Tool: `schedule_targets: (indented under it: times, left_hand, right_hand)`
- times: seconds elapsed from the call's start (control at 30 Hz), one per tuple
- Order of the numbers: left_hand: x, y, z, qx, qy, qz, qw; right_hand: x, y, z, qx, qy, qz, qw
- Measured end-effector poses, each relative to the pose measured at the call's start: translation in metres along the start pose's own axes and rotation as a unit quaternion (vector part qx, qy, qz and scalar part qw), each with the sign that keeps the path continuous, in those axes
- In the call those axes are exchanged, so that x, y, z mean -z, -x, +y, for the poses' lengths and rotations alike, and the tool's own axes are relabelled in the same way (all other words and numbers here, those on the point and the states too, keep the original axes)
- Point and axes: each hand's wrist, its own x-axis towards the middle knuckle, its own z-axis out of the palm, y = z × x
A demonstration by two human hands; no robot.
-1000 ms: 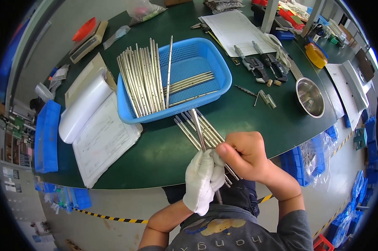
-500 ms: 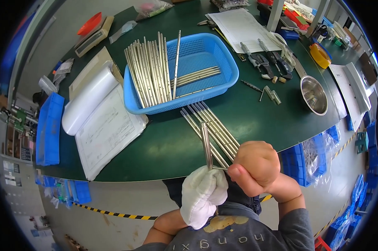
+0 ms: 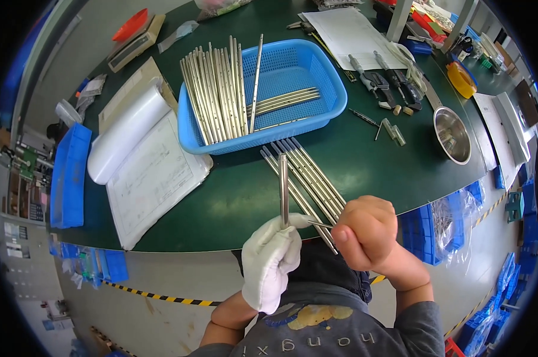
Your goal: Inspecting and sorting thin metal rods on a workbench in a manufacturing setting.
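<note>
My left hand [image 3: 272, 262], in a white glove, is closed around a shiny metal rod [image 3: 284, 190] that stands up out of the fist. My bare right hand [image 3: 367, 233] is a fist around a thin metal tool [image 3: 321, 224]; its narrow tip points left toward the gloved fingers, and its kind is hidden in the hand. Just beyond both hands, several metal rods [image 3: 309, 174] lie side by side on the green table, their near ends over the edge. Behind them a blue plastic basket [image 3: 263, 136] holds many drilled rods [image 3: 218, 98], most leaning on its left side, a few lying flat.
Left of the basket lie drawings [image 3: 153, 178] under a rolled sheet, beside a blue bin [image 3: 71, 175]. To the right are two micrometers [image 3: 373, 86], a steel bowl [image 3: 452, 135] and small glass tubes [image 3: 394, 132]. A scale [image 3: 137, 44] with a red pan stands at the far left.
My left hand has moved slightly left and turned, with the rod now more upright. The thin tool's tip shows more clearly between the hands. The whole view has shifted a little.
</note>
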Motion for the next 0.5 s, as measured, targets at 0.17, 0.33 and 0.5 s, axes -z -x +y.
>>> schedule_targets:
  times: [0.17,0.33,0.5]
  left_hand:
    - [-0.003,0.0,-0.007,0.0,-0.023,0.019,1.0]
    - [-0.004,-0.001,-0.014,0.004,-0.027,0.072,0.997]
    - [-0.004,-0.002,-0.017,-0.014,-0.029,0.071,0.997]
  right_hand:
    - [-0.009,0.006,0.003,0.03,0.024,0.016,0.999]
    - [-0.011,0.004,0.0,0.053,0.077,0.023,0.995]
    - [-0.014,0.005,0.002,0.054,0.105,0.019,0.993]
